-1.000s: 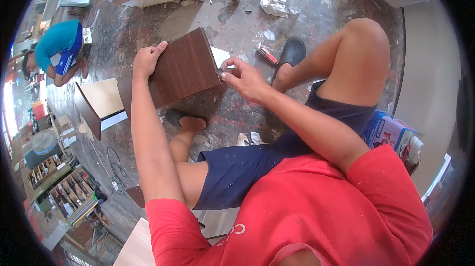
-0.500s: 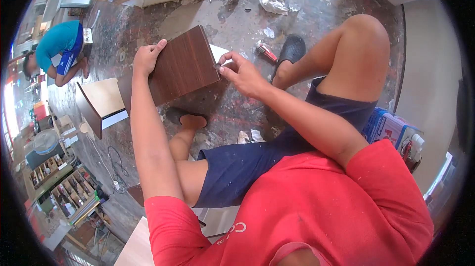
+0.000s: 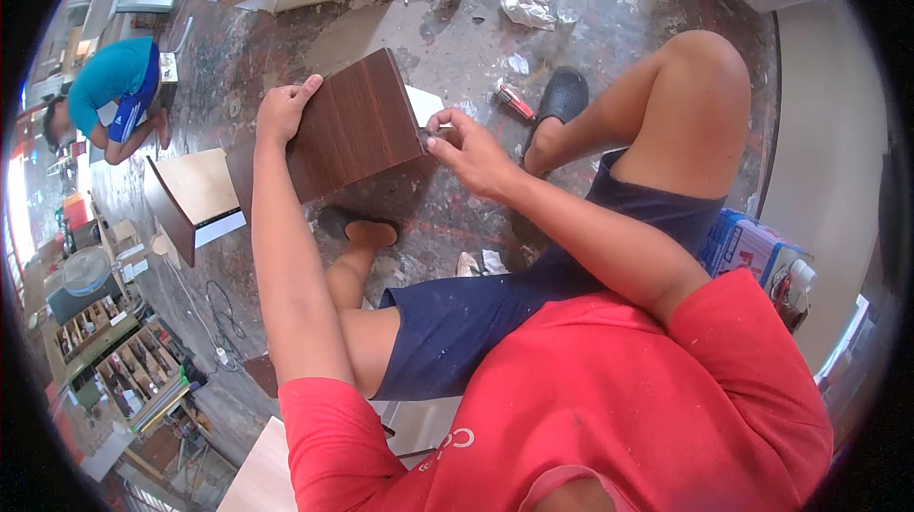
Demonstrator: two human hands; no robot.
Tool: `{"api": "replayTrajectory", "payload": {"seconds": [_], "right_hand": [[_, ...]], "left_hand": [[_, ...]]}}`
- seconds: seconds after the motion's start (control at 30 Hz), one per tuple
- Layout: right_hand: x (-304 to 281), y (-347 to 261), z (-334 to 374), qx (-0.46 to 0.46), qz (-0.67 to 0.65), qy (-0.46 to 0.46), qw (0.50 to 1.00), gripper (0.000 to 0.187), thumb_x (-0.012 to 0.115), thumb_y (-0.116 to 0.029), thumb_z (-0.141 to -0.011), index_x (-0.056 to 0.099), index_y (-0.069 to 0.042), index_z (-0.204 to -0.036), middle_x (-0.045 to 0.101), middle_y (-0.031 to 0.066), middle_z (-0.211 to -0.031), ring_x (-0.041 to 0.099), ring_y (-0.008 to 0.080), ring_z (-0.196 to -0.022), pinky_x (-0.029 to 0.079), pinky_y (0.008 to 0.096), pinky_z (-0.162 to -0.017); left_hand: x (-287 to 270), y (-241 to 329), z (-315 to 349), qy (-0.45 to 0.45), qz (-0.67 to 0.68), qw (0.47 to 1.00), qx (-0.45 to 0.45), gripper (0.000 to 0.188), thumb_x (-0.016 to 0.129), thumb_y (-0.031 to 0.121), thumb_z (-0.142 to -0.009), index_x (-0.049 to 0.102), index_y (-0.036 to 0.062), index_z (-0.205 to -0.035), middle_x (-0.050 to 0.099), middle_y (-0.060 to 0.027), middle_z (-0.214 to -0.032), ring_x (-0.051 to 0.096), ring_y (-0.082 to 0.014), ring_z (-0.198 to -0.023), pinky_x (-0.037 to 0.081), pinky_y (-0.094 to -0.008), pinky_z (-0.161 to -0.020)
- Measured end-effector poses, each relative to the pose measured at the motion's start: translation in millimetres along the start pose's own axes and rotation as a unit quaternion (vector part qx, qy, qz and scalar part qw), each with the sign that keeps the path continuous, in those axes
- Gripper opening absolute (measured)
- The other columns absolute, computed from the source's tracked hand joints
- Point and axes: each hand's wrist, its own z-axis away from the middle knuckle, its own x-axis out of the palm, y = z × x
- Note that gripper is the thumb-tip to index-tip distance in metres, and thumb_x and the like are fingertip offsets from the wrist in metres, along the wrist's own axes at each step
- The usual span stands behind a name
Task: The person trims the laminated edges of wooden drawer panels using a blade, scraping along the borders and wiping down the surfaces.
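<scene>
A dark brown wood-grain panel (image 3: pixel 352 122) is tilted in front of me above the floor. My left hand (image 3: pixel 286 112) grips its far left edge, thumb lying on the top face and the other fingers hidden. At the panel's right edge my right hand (image 3: pixel 466 155) is closed in a pinch, thumb and forefinger together. Something small and dark shows at those fingertips, too little to name. A white piece (image 3: pixel 427 107) sticks out behind the panel, just above my right fingers.
To the left lies an open-sided brown and pale board piece (image 3: pixel 195 193). A person in a teal shirt (image 3: pixel 119 79) crouches farther left. A red-labelled tube (image 3: pixel 515 101), crumpled white paper (image 3: pixel 528 6) and a plastic bottle (image 3: pixel 570 6) are on the floor. Tool trays (image 3: pixel 138 369) stand lower left.
My right hand has shifted slightly to the right along with its pinched fingertips. The left hand and the panel look almost still.
</scene>
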Motion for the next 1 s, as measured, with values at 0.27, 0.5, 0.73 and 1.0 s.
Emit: {"api": "replayTrajectory", "payload": {"seconds": [0.27, 0.5, 0.73, 1.0], "right_hand": [[-11, 31, 7, -0.011, 0.015, 0.062, 0.998, 0.027, 0.065, -0.017, -0.099, 0.052, -0.006, -0.119, 0.067, 0.0074, -0.094, 0.064, 0.0175, -0.087, 0.052, 0.0354, -0.081], [-20, -31, 0, -0.127, 0.374, 0.021, 0.918, 0.054, 0.083, -0.043, -0.089, 0.058, -0.011, -0.126, 0.069, 0.0173, -0.087, 0.067, 0.0342, -0.08, 0.053, 0.0431, -0.077], [-34, -39, -5, -0.09, 0.291, 0.044, 0.952, 0.036, 0.081, -0.039, -0.092, 0.07, -0.008, -0.107, 0.07, 0.0127, -0.086, 0.067, 0.0273, -0.079, 0.053, 0.0406, -0.075], [-14, -18, -27, -0.096, 0.229, 0.005, 0.969, 0.054, 0.089, -0.05, -0.083, 0.068, -0.004, -0.101, 0.066, 0.0061, -0.081, 0.061, 0.0176, -0.077, 0.051, 0.0347, -0.074]], "left_hand": [[0, -3, -2, -0.01, -0.005, 1.0, -0.013, 0.085, 0.059, 0.083, -0.087, 0.083, 0.0032, -0.099, 0.077, -0.0209, -0.09, 0.074, -0.0342, -0.09, 0.053, -0.042, -0.086], [0, -2, 2, 0.008, -0.006, 1.0, -0.011, 0.086, 0.058, 0.085, -0.086, 0.083, 0.0037, -0.099, 0.077, -0.0198, -0.091, 0.074, -0.0341, -0.09, 0.053, -0.042, -0.088], [0, -1, 2, 0.007, 0.012, 1.0, -0.002, 0.087, 0.058, 0.085, -0.086, 0.083, 0.0027, -0.099, 0.078, -0.0192, -0.092, 0.074, -0.0335, -0.09, 0.053, -0.0422, -0.088], [-2, 4, 5, 0.004, 0.006, 1.0, -0.005, 0.086, 0.058, 0.085, -0.086, 0.083, 0.0036, -0.094, 0.077, -0.0185, -0.087, 0.074, -0.033, -0.086, 0.054, -0.0433, -0.085]]}}
